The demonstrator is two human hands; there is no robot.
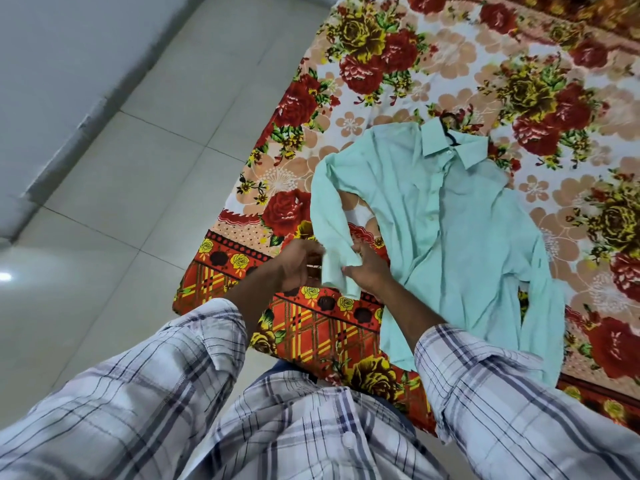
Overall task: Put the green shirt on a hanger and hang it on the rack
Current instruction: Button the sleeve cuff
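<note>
The pale green shirt (450, 220) lies spread front-up on a flowered bedspread (415, 64), collar pointing away from me. A black hanger (450, 131) is inside it; only its hook and neck show at the collar. The shirt's left sleeve runs down toward me to its cuff (337, 271). My left hand (294, 263) grips that cuff from the left side. My right hand (369, 271) pinches the same cuff from the right. The other sleeve lies along the shirt's right edge. No rack is in view.
The bed's edge (221, 216) runs diagonally from upper middle to lower middle, with pale floor tiles (121, 202) to its left. A grey wall base (69, 116) crosses the upper left. My checked sleeves and shirt front fill the bottom of the view.
</note>
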